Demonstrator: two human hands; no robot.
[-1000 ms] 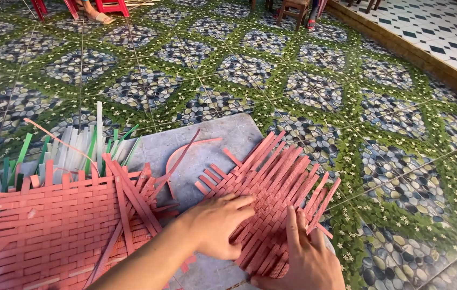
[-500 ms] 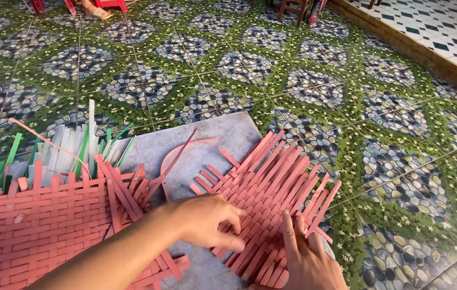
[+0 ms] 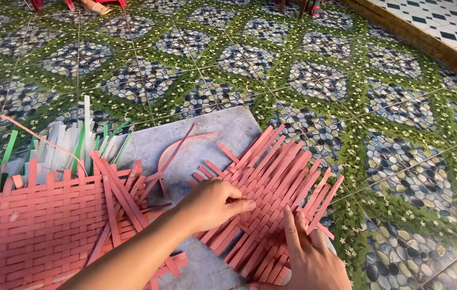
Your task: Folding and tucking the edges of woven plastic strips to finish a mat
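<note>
A floor of patterned green and blue pebble-print tiles (image 3: 314,80) fills the frame, with a band of black-and-white chequered tiles (image 3: 448,27) beyond a raised kerb at upper right. On it lies one flat grey stone slab (image 3: 207,139), carrying two woven pieces: a large mat of pink plastic strips (image 3: 35,231) at lower left and a smaller diamond-shaped woven panel of pink plastic strips (image 3: 271,188) at centre. One bundle of loose white and green plastic strips (image 3: 67,145) stands fanned behind the large mat, and one curved loose pink strip (image 3: 180,147) rests on the bare slab. The person's left hand (image 3: 212,204) lies on the smaller panel, its grip closed, thumb and fingers apparently pinching a single strip, though the strip itself is hard to make out. The right hand (image 3: 306,258) presses flat on the panel's lower edge, fingers extended and close together, holding nothing.
</note>
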